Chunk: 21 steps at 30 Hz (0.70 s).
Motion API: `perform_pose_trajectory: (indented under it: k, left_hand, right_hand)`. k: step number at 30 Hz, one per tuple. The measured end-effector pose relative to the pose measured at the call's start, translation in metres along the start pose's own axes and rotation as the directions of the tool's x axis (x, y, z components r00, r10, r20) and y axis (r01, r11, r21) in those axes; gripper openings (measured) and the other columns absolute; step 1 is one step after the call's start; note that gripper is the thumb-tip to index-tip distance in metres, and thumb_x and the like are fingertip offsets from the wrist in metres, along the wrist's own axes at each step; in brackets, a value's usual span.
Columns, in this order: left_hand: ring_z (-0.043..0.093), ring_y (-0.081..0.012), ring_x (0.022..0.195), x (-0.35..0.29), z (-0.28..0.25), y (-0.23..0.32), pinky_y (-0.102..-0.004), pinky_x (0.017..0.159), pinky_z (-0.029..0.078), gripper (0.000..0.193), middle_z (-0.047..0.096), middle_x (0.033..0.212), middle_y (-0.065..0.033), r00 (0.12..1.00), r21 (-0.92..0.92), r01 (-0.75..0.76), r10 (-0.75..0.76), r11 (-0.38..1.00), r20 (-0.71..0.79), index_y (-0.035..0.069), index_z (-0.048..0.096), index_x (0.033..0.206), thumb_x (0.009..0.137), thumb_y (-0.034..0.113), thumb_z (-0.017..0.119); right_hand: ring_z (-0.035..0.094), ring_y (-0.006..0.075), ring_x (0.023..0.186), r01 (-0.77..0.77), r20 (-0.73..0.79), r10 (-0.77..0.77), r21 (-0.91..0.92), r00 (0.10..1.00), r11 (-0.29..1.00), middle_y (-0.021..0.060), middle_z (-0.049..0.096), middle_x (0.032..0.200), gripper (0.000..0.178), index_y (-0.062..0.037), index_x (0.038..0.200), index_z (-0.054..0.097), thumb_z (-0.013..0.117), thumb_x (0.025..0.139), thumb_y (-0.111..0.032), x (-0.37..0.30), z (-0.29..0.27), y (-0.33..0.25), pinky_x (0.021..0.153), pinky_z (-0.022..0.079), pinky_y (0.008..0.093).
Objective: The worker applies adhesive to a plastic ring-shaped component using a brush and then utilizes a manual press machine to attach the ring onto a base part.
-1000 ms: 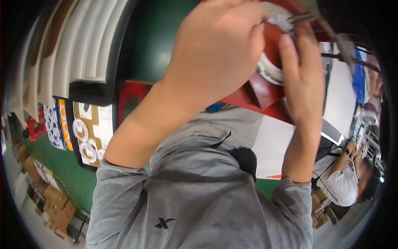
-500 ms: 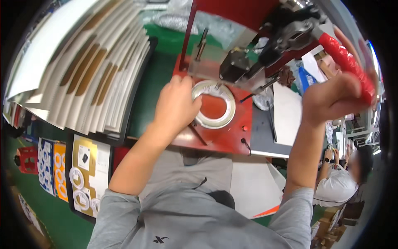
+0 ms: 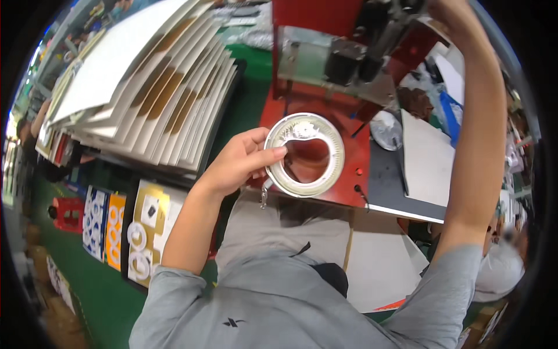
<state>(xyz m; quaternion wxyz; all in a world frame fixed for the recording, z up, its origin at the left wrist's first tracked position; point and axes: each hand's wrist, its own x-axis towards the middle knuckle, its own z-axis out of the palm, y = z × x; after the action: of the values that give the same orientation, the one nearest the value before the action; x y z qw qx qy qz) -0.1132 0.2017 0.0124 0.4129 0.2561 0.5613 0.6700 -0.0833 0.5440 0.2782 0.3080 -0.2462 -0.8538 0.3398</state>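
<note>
My left hand (image 3: 241, 158) grips a round, pale ring (image 3: 335, 160) by its left rim, thumb on top and fingers beneath. The ring has a clear inner part with a large opening. It is raised and tilted over the red base plate (image 3: 354, 189) of a hand press. A short shiny strip hangs below its rim at the lower left. Above the base is the press's clear plate (image 3: 299, 70) with a black block (image 3: 346, 63). My right hand (image 3: 453, 16) is at the top right beside the press's upper part; its fingers are hidden, and the red lever grip is out of sight.
Cardboard-like sheets (image 3: 151, 99) stand fanned out at left. Below them lies a board with white rings (image 3: 138, 264). A round clear-wrapped piece (image 3: 385, 129) and a pale sheet (image 3: 427, 157) lie right of the press. A red stool (image 3: 68, 214) stands on the floor at far left.
My left hand has lifted the ring off the red base and nearer to me. My right hand has gone up and away to the top edge. The view has shifted somewhat.
</note>
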Motion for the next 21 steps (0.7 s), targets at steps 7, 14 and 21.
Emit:
perform_pose_trajectory:
  k: [7, 14, 21]
  left_hand:
    - [0.068, -0.0107, 0.101, -0.063, 0.026, -0.045, -0.0282, 0.084, 0.056, 0.035, 0.072, 0.112, -0.0044, 0.962, -0.353, -0.272, 0.243, 0.895, -0.124, 0.0, 0.06, 0.132, 0.1, 0.006, 0.074]
    - [0.069, -0.011, 0.106, -0.045, 0.067, -0.096, -0.0287, 0.088, 0.057, 0.04, 0.072, 0.114, -0.0051, 0.996, -0.089, -0.064, 0.07, 0.994, 0.062, -0.001, 0.058, 0.137, 0.103, 0.015, 0.072]
    - [0.075, -0.0197, 0.085, -0.161, -0.119, -0.185, -0.0347, 0.078, 0.06, 0.028, 0.077, 0.1, -0.0124, 0.535, 0.146, 0.26, -0.016, 0.955, -0.845, 0.001, 0.071, 0.118, 0.099, 0.021, 0.065]
  right_hand:
    - [0.056, 0.0092, 0.07, 0.235, 0.13, -0.296, 0.353, 0.946, 0.906, 0.0069, 0.064, 0.098, 0.04, 0.0038, 0.139, 0.058, 0.052, 0.115, -0.027, -0.243, 0.056, 0.16, 0.061, 0.045, 0.0216]
    - [0.058, 0.0071, 0.061, -0.517, 0.157, 0.7, 0.786, 0.697, 0.339, 0.0051, 0.072, 0.099, 0.039, -0.0047, 0.132, 0.062, 0.053, 0.11, -0.036, -0.323, 0.097, 0.213, 0.047, 0.041, 0.0181]
    - [0.065, 0.0307, 0.121, -0.368, -0.011, 0.468, 0.602, 0.884, 0.708, 0.0194, 0.068, 0.135, 0.049, 0.0003, 0.139, 0.062, 0.07, 0.093, -0.012, -0.256, -0.075, 0.395, 0.102, 0.056, 0.0409]
